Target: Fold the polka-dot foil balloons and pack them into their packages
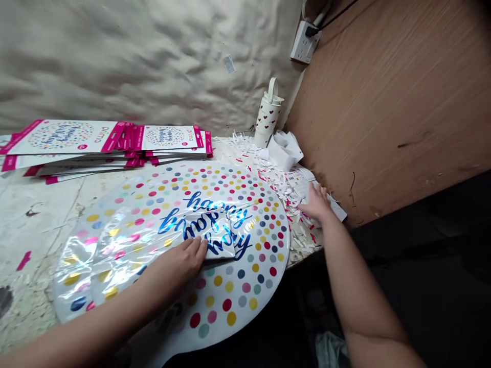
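On my worktable (30, 220), a big round foil balloon (245, 286) lies flat. My left hand (178, 268) presses flat on its folded part (215, 232), not gripping. My right hand (315, 203) rests open on paper scraps (286, 186). Pushing too hard could crease the foil.

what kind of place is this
Probably a small workshop packing party goods. A stack of happy birthday packs lies on a worn bench, a dotted foil balloon lies folded over under the left hand, and white and pink paper shreds are heaped nearby.
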### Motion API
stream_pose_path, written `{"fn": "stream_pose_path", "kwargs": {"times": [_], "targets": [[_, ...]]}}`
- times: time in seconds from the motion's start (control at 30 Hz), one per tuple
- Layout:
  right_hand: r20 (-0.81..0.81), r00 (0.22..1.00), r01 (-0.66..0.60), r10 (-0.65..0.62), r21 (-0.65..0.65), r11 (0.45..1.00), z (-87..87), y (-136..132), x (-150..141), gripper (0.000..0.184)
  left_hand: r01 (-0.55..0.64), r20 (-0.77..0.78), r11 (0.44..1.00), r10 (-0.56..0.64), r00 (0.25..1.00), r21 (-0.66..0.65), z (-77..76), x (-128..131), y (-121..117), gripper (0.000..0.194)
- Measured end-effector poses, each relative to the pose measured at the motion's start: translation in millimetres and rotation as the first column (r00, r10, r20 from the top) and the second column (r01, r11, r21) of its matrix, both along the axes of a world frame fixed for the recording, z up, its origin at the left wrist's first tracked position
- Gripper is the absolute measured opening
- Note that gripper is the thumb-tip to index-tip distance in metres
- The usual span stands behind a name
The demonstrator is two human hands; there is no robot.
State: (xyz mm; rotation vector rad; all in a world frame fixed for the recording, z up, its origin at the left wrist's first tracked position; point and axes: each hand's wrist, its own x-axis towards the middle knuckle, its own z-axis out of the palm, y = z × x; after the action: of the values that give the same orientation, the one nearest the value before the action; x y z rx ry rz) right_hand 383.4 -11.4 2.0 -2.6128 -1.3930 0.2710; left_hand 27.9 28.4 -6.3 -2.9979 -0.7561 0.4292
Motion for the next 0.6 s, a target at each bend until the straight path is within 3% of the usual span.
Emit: {"fn": "stream_pose_path", "kwargs": {"times": [0.07,0.13,0.23,0.37,0.43,0.5,0.53,0.57,0.6], "targets": [[0.007,1.000,0.023,-0.022,-0.076,0.997,-4.5,-17,31,0.079,-0.022,0.047,1.000,0.022,0.999,-0.007,-1.2,-1,-1,0.054],[0.026,1.000,0.016,-0.012,-0.127,0.992,-6.6,-30,44,0.056,-0.041,0.052,0.999,0.041,0.998,-0.009,-0.1,-2,-2,0.055],[0.106,0.994,0.041,-0.025,-0.154,0.987,10.9,-41,47,0.034,-0.046,0.112,0.999,0.044,0.993,0.012,4.9,-8,0,0.057],[0.294,0.943,0.192,-0.159,-0.088,0.977,60.5,-45,23,0.036,0.071,0.349,0.993,-0.098,0.932,0.090,18.1,-31,-3,0.059],[0.366,0.918,0.135,-0.151,0.069,0.988,70.3,-44,-13,0.040,0.170,0.462,0.982,-0.190,0.866,0.087,29.4,-45,-16,0.059],[0.332,0.940,-0.175,0.082,0.261,0.949,58.7,-42,-61,0.043,0.201,0.554,0.977,-0.206,0.806,0.071,41.9,-57,-36,0.059],[0.253,0.917,-0.381,0.310,0.319,0.868,46.3,-41,-86,0.043,0.186,0.584,0.980,-0.191,0.789,0.070,47.4,-61,-46,0.059],[0.126,0.844,-0.529,0.521,0.358,0.770,31.5,-40,-109,0.040,0.158,0.606,0.985,-0.171,0.777,0.074,51.8,-65,-55,0.058],[-0.034,0.753,-0.596,0.657,0.389,0.703,16.2,-39,-128,0.037,0.130,0.623,0.988,-0.154,0.767,0.084,55.0,-69,-62,0.058]]}}
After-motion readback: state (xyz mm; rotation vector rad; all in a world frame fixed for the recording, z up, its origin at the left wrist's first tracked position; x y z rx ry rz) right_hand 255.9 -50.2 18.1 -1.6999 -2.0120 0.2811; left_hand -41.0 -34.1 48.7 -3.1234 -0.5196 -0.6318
